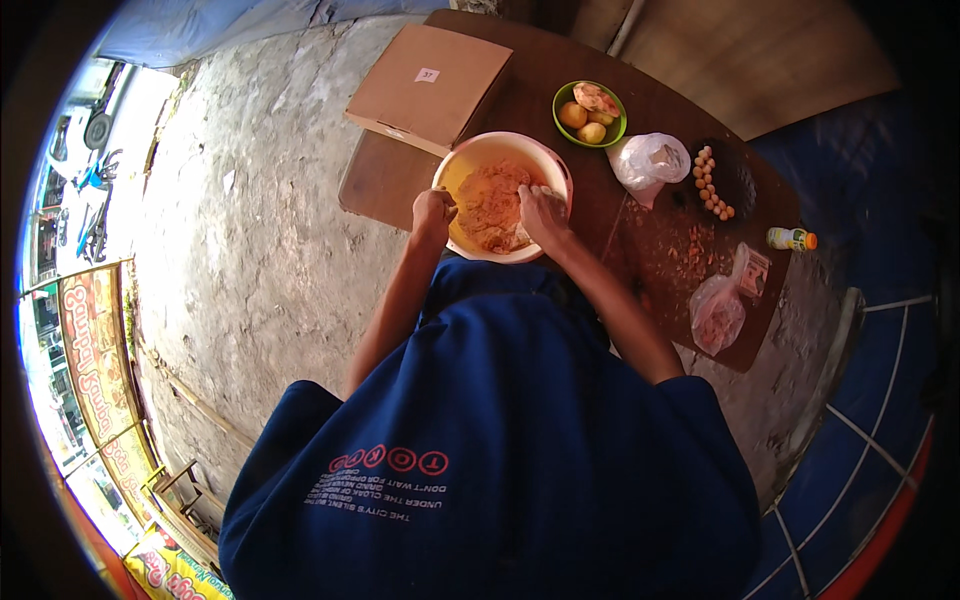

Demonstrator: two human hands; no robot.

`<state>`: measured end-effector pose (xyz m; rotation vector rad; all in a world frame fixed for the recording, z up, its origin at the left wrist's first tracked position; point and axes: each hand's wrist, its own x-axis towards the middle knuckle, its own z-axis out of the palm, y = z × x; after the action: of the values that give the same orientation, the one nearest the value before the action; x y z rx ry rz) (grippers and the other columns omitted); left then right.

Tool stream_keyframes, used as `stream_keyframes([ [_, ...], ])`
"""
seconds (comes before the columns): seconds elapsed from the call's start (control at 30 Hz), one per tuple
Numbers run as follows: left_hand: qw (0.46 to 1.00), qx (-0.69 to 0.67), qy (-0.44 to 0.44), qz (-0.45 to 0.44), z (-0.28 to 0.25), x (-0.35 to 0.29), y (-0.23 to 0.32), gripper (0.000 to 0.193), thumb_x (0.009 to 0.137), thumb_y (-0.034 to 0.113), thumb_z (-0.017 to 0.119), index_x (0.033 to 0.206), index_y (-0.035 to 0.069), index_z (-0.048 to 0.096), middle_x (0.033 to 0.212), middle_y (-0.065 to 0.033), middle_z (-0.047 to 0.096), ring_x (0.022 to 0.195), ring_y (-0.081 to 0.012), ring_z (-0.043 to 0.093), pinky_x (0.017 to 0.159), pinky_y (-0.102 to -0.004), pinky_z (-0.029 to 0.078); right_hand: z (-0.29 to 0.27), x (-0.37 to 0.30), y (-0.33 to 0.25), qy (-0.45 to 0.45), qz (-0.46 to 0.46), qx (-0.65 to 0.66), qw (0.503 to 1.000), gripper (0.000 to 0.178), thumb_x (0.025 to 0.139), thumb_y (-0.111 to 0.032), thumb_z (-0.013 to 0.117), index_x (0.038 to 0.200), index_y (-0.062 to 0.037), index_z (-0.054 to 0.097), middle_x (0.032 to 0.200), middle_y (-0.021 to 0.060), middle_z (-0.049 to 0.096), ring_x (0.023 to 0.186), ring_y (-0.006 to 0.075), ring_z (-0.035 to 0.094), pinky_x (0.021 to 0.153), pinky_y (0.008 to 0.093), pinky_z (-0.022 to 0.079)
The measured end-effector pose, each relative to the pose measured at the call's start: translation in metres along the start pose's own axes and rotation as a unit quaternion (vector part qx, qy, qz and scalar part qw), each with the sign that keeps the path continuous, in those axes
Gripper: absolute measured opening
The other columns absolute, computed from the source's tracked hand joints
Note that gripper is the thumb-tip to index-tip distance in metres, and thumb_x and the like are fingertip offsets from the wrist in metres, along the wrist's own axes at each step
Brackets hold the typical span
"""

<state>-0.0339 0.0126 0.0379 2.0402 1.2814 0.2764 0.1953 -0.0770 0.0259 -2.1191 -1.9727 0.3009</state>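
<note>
Blue shirt is noted nearside of the bowl, whose left rim, clasped by the left hand, should be braced while mixture inside is worked evenly by the right hand, fingers curled, contents indeterminable.

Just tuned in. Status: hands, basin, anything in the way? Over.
Left hand at rim of white basin. Right hand inside, at orange mixture. Cardboard box close beyond, not blocking.

At nine o'clock, the left hand curls over the rim of the pale basin; toward three, the right hand touches orange mixture. Beyond the basin, on the desk, a cardboard box sits at eleven.
</note>
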Motion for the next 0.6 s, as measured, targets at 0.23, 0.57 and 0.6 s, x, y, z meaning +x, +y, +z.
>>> stream_keyframes([
  [0.23, 0.639, -0.696, 0.102, -0.311, 0.005, -0.005, 0.007, 0.016, 0.091, 0.001, 0.066, 0.106, -0.004, 0.064, 0.096, -0.0072, 0.062, 0.087, -0.0186, 0.063, 0.083, -0.027, 0.056, 0.01, 0.017, 0.003, 0.059, -0.007, 0.076, 0.995, 0.01, 0.088, -0.005, 0.052, 0.083, -0.001, 0.059, 0.078, 0.0223, 0.065, 0.079, 0.0376, 0.067, 0.072, 0.0478, 0.053],
  [0.57, 0.709, -0.666, 0.068, -0.22, 0.007, -0.019, -0.007, 0.024, 0.087, 0.008, 0.072, 0.107, -0.001, 0.062, 0.1, -0.0084, 0.066, 0.095, -0.0212, 0.068, 0.082, -0.0304, 0.056, -0.031, 0.032, 0.019, 0.004, -0.008, 0.092, 0.996, 0.017, 0.083, -0.004, 0.062, 0.099, 0.0006, 0.065, 0.093, 0.0252, 0.068, 0.085, 0.0406, 0.068, 0.073, 0.0471, 0.055],
  [0.6, 0.71, -0.664, 0.068, -0.226, 0.007, -0.019, -0.006, 0.023, 0.087, 0.008, 0.072, 0.106, 0.0, 0.062, 0.099, -0.0084, 0.066, 0.094, -0.0214, 0.069, 0.081, -0.0305, 0.056, -0.033, 0.031, 0.02, -0.033, 0.005, 0.141, 0.989, 0.022, 0.083, -0.006, 0.064, 0.104, -0.001, 0.066, 0.094, 0.0248, 0.069, 0.087, 0.0398, 0.069, 0.076, 0.0461, 0.055],
])
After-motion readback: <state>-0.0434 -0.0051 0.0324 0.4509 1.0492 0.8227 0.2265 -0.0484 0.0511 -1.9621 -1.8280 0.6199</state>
